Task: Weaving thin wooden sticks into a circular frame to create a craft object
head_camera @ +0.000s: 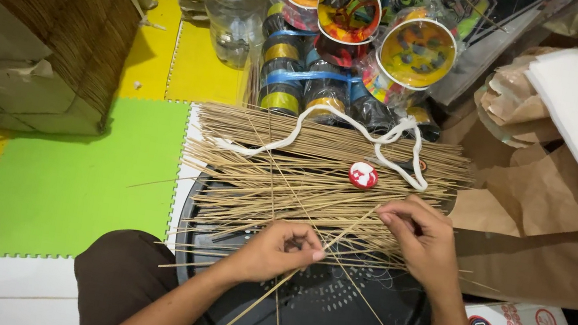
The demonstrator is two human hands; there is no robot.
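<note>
Bamboo sticks, thin and pale, lie in a big flat heap across the far half of a round black tray that sits on the person's lap. The left hand is curled almost closed near the middle of the tray, and its fingers pinch one long stick that slants down toward 7 o'clock. The right hand rests at 3 o'clock of the left one, on the near edge of the heap; its fingers are bent and press on the stick ends, but I cannot tell if they hold one. It looks like the sorting step: one stick is being picked out of the heap. The next move likely calls for a gentle pull along the stick's own line, with the right hand keeping the heap down, so the others do not slide or snap. A white cord loops over the heap at 12 o'clock, and a small red and white cap lies on the sticks just beyond the right hand. Past the heap, at 12 o'clock, stand bright painted spools, dark rolls with yellow and blue bands, and a clear bottle. A green mat lies at 9 o'clock, and brown paper lies at 3 o'clock.
</note>
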